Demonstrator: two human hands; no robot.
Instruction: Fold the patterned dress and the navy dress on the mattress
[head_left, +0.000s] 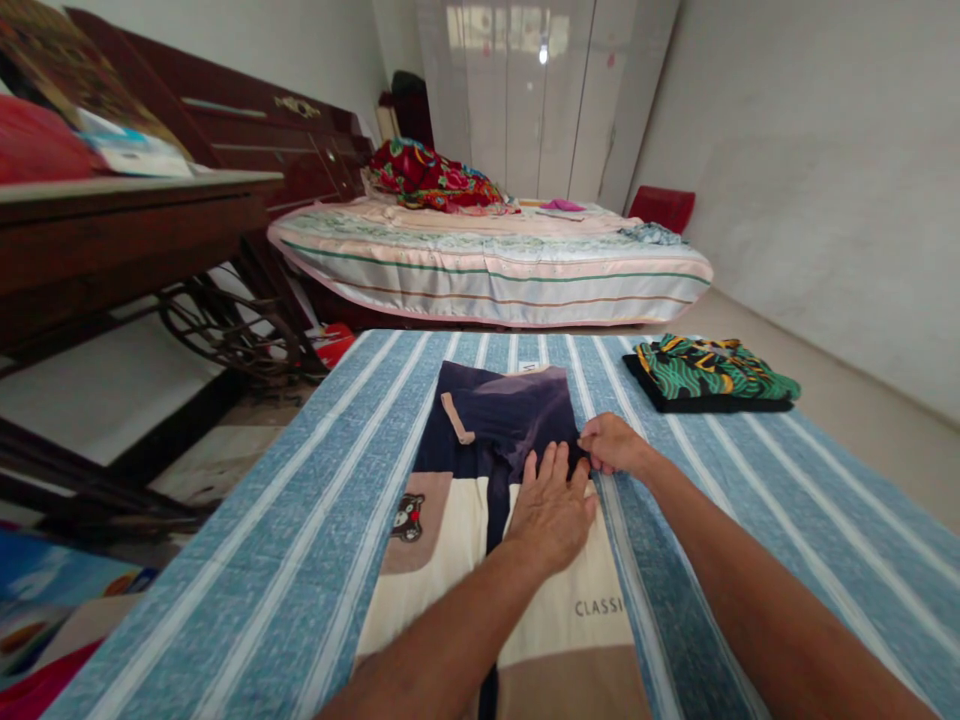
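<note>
A navy, cream and tan shirt (465, 520) lies lengthwise on a blue-and-white striped cloth (292, 530). It has a dark strip down the middle, a black bear patch and lettering that starts "CLASSI". Its sides look folded in, and a small tan tab shows on the navy part. My left hand (553, 510) lies flat on the shirt with the fingers spread, just below the navy section. At the shirt's right edge, my right hand (611, 443) pinches the navy fabric between thumb and fingers. The lower end of the shirt runs out of view.
Folded green, black and yellow clothing (712, 370) rests at the far right of the striped surface. Beyond stands a bed (487, 270) with a red floral blanket (435, 178). A wooden table (135, 240) with a metal wheel beneath is on the left.
</note>
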